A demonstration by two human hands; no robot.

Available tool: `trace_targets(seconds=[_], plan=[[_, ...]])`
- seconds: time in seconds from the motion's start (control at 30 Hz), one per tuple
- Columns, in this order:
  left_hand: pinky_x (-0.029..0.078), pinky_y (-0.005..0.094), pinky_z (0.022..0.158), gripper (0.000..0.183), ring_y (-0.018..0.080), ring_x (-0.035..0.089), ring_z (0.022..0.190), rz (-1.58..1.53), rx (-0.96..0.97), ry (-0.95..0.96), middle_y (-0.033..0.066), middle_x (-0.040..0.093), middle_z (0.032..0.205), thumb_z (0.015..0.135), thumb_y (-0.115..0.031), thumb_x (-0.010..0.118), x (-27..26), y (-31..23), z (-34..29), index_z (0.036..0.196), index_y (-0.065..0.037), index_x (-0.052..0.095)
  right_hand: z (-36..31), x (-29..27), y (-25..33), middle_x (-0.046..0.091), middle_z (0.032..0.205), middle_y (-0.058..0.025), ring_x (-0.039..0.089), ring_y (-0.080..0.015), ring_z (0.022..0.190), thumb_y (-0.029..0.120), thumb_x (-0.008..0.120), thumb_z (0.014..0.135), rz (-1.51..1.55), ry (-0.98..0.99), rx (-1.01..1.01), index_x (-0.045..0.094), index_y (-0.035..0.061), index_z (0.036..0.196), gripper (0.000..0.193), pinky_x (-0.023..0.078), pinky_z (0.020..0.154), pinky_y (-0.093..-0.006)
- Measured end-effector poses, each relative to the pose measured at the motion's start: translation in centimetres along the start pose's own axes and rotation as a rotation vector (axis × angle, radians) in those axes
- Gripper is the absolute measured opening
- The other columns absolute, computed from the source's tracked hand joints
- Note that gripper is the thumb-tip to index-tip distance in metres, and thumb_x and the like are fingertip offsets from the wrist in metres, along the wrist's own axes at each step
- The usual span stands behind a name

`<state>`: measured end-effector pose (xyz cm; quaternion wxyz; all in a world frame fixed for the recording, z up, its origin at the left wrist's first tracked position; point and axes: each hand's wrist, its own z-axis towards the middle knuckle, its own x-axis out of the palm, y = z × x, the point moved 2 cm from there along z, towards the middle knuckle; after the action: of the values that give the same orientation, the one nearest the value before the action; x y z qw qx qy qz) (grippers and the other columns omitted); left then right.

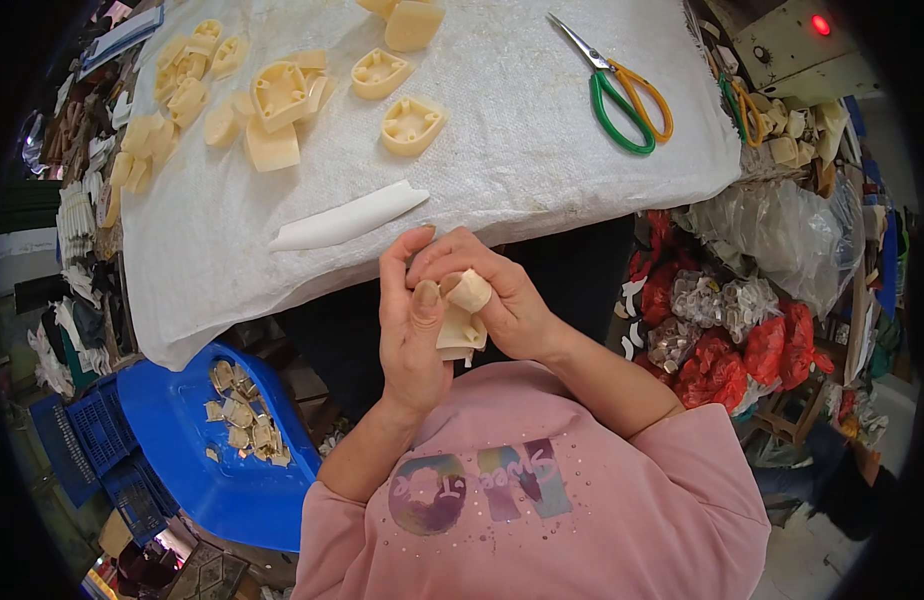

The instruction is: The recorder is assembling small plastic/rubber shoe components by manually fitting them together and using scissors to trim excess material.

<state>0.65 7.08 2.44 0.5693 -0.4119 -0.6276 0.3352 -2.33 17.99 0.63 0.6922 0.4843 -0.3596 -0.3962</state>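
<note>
Two bare hands meet in front of a person's chest, both clamped on one small cream, hollow molded piece [460,338]. The left hand [407,335] grips it from the left, thumb raised along its side; the right hand [497,295] curls over it from the right, fingers bent toward the left hand's fingertips. A cream wrapping [470,291] seems to cover the right thumb, though overlapping fingers make this hard to confirm.

Just beyond the grip, a curved white strip [349,217] lies near the edge of a table covered in white woven sheeting [522,165]. Farther off, ahead and to the left, similar cream pieces [280,95] lie in loose clusters. Ahead and to the right rest scissors [612,70] with one green and one orange handle. Below and left of the hands, a blue plastic tub [187,480] holds more pale pieces [240,420]. Well to the right are red plastic bags [715,370].
</note>
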Motion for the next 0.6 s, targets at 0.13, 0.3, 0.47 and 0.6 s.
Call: trace_targets(seconds=[0.13,0.3,0.47,0.6], plan=[[0.044,0.0235,0.079,0.051,0.0126,0.052,0.094,-0.051,0.049,-0.083,0.0113,0.049,0.109,0.095,-0.034,0.047,0.8,-0.4,0.0,0.13,0.0,0.032,-1.3,0.8,-0.5,0.056,0.108,-0.0106,0.05,-0.0267,0.103,0.018,0.041,0.094,-0.067,-0.105,0.035,0.051,0.0079,0.116,0.026,0.037,0.088,-0.0347],[0.045,0.0231,0.073,0.036,0.01,0.053,0.085,-0.074,0.081,-0.179,0.0078,0.054,0.097,0.096,-0.024,0.044,0.9,-0.5,0.2,0.124,-0.001,0.042,-1.4,1.6,0.0,0.048,0.121,-0.0142,0.046,-0.0278,0.111,0.022,0.037,0.096,-0.112,-0.132,-0.061,0.042,0.0048,0.127,0.036,0.033,0.096,-0.0356],[0.046,0.0247,0.074,0.031,0.0111,0.054,0.085,-0.139,0.072,-0.205,0.0077,0.054,0.098,0.097,-0.023,0.042,0.8,-0.3,0.5,0.118,-0.001,0.045,-1.6,1.6,0.3,0.041,0.129,-0.0147,0.043,-0.0263,0.117,0.024,0.035,0.097,-0.016,-0.103,-0.005,0.036,0.0023,0.133,0.042,0.029,0.103,-0.0355],[0.045,0.0284,0.08,0.028,0.0144,0.054,0.09,-0.153,0.092,-0.203,0.0071,0.053,0.096,0.097,-0.027,0.037,0.5,0.1,0.7,0.11,-0.004,0.046,-1.5,1.7,0.7,0.04,0.128,-0.0143,0.042,-0.0267,0.117,0.023,0.038,0.097,0.277,-0.108,0.189,0.037,0.0023,0.133,0.042,0.031,0.101,-0.0346]])
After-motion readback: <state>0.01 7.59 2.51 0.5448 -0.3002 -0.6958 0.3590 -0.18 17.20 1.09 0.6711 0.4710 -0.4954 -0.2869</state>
